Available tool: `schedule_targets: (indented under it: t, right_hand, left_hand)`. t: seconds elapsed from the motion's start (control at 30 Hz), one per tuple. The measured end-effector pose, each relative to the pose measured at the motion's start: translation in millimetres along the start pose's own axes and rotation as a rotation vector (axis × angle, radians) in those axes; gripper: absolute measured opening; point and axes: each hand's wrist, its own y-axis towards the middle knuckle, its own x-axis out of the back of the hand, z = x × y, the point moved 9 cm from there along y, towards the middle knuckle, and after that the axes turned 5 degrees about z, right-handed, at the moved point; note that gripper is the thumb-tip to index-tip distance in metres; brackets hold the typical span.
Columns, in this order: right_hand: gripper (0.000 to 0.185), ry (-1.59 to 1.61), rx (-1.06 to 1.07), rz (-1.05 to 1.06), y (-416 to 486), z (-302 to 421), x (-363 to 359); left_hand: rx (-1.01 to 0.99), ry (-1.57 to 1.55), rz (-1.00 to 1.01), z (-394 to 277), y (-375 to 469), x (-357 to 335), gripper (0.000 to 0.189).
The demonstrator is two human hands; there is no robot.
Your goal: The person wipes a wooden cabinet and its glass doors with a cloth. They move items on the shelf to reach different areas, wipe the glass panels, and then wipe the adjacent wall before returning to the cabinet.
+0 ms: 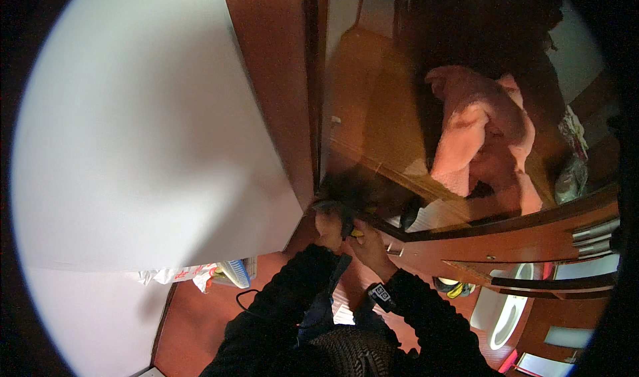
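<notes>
Both hands are close together at the lower corner of a dark-framed glass pane [449, 127], beside a white wall. My left hand [329, 227] is closed around a dark object [346, 224] whose kind I cannot make out. On its right, my right hand [368, 244] has its fingers on a small yellow part [356, 233] of, or next to, that dark object. Shadow hides the fingertips of both hands. In the glass appear a pink fluffy cloth [484, 127] and wooden furniture; whether they are reflected or behind it I cannot tell.
A white wall [150, 127] stands close on the left. White plastic bags with red writing [179, 274] and a blue-and-white item [235, 273] lie below it on the reddish floor [199, 322]. At lower right are a white washbasin [506, 322] and wooden door panels.
</notes>
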Motion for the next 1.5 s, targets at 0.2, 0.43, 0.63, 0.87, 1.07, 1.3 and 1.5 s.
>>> schedule_targets:
  t: [0.2, 0.43, 0.63, 0.87, 1.07, 1.3, 1.5]
  right_hand:
    - [0.033, -0.034, -0.161, 0.046, -32.6, -14.0, 28.6]
    - [0.031, -0.118, -0.057, 0.032, -50.2, -4.9, 62.0]
    - [0.035, -0.042, -0.014, 0.069, -48.0, 26.0, 71.3]
    - [0.033, 0.068, 0.183, 0.033, -54.0, 78.4, 113.5]
    - [0.033, 0.162, 0.138, 0.052, -60.1, 76.0, 135.7]
    - [0.034, 0.068, 0.091, 0.111, -74.8, 83.1, 142.5]
    - [0.035, 0.102, 0.114, 0.206, -94.2, 79.3, 127.5]
  left_hand:
    - [-0.193, 0.062, -0.300, -18.1, 35.9, 49.0, 0.047]
    - [-0.369, -0.315, -0.264, -97.6, 33.3, 11.4, 0.044]
    - [-0.581, 0.100, -0.398, -244.2, -27.8, -107.7, 0.030]
    - [-1.115, 0.568, -0.208, -408.9, -106.2, -275.4, 0.027]
    - [-1.649, 0.818, -0.101, -496.3, -162.3, -381.8, 0.020]
    - [-1.683, 1.010, -0.240, -521.9, -162.0, -394.5, 0.023]
    - [-1.317, 1.033, -0.308, -451.4, -135.1, -321.3, 0.044]
